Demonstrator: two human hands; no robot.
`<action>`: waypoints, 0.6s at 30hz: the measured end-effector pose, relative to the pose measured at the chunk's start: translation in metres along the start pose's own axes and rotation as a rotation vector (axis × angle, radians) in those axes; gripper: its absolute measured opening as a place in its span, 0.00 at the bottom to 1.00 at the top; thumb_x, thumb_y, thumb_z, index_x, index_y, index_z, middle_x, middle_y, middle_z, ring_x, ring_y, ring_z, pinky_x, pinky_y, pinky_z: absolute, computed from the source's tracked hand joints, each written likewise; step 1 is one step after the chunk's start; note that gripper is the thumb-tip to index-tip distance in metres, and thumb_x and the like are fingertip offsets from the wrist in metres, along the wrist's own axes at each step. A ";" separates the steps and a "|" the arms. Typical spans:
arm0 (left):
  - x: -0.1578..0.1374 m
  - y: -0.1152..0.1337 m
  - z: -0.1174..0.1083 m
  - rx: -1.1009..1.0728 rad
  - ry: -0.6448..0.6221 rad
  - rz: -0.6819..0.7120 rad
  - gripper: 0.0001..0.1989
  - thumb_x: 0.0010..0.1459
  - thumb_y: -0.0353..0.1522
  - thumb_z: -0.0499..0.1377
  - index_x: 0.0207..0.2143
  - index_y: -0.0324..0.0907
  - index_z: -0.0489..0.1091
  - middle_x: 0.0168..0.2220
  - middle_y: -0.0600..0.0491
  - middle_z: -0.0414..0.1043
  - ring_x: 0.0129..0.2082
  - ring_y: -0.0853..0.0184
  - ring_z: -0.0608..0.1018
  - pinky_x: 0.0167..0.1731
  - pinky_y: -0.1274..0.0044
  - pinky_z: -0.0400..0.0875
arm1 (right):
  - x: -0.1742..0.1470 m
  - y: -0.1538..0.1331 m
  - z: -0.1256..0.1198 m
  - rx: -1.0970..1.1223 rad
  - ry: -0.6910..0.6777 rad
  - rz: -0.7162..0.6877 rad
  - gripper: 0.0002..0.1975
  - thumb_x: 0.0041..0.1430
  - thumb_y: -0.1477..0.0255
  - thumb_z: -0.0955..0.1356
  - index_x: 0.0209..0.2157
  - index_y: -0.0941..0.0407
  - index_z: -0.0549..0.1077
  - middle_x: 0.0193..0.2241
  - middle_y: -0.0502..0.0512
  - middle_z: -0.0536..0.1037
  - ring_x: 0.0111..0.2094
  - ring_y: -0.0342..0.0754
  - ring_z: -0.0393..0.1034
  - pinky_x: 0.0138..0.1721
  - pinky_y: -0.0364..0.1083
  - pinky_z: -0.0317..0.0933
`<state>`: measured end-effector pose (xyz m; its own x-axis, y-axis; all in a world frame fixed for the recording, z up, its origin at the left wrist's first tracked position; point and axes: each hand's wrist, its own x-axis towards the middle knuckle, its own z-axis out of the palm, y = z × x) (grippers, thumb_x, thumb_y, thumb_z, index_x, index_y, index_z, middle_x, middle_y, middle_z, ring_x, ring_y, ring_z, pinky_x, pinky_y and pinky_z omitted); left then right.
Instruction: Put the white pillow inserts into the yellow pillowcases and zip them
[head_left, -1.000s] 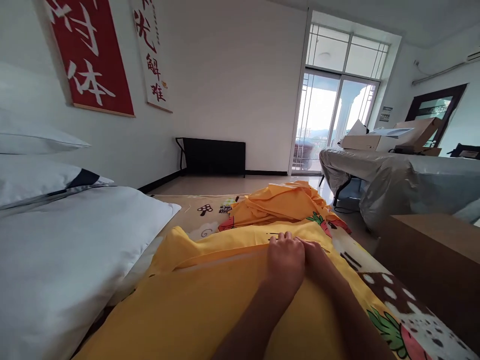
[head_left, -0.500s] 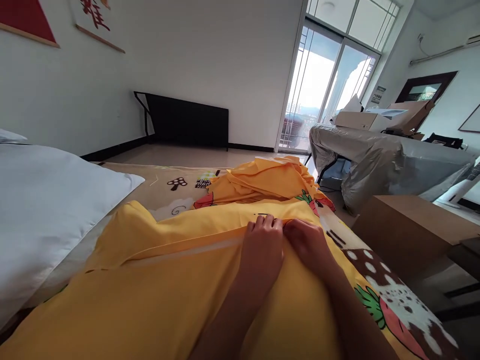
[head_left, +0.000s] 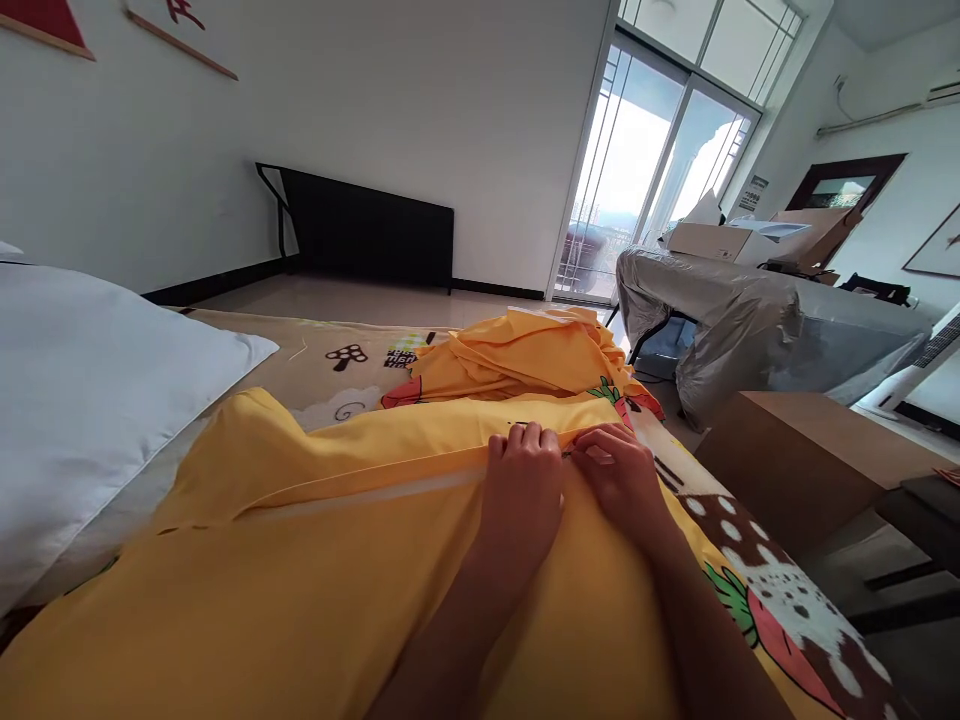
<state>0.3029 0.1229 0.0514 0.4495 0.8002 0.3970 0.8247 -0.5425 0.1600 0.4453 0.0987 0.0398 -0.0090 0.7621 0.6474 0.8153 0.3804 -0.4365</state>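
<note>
Yellow cover (head_left: 270,590) — hands (head_left: 523,487) (head_left: 624,482) close together

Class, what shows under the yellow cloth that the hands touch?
Patterned bedding shows past the far edge and right side of the yellow cloth; whatever lies beneath its middle is covered.

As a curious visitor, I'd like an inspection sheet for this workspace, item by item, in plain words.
Surface: patterned blanket, largely covered by cloth.
Job's things: yellow cloth across the front, pale strip along its folded edge; bunched orange cloth beyond.
Clutter: white pillow at left; cardboard box at right; smaller boxes on a plastic-covered table.
Hands: left hand and right hand side by side, fingers gripping the yellow cloth's edge.
Cables: thin cord high at right; anything under the table is too dark to judge.
Surroundings: glass door; black panel by the far wall.
</note>
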 end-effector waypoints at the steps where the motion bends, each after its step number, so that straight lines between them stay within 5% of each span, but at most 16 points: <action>1: 0.000 0.000 0.000 0.005 -0.004 -0.003 0.08 0.55 0.26 0.52 0.38 0.37 0.67 0.39 0.45 0.69 0.42 0.56 0.69 0.39 0.67 0.60 | 0.000 0.002 -0.001 0.001 0.006 0.010 0.05 0.56 0.74 0.65 0.28 0.54 0.72 0.31 0.53 0.76 0.36 0.47 0.67 0.39 0.46 0.59; 18: 0.000 0.000 0.001 0.017 -0.015 -0.005 0.09 0.53 0.23 0.52 0.38 0.38 0.66 0.39 0.45 0.69 0.41 0.58 0.69 0.38 0.68 0.58 | 0.005 0.023 -0.026 0.051 -0.048 0.219 0.05 0.50 0.69 0.66 0.25 0.54 0.72 0.34 0.53 0.79 0.40 0.49 0.70 0.43 0.47 0.59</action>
<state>0.3033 0.1227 0.0505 0.4501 0.8070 0.3823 0.8326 -0.5340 0.1469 0.4789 0.0976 0.0492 0.1362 0.8529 0.5040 0.7703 0.2287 -0.5953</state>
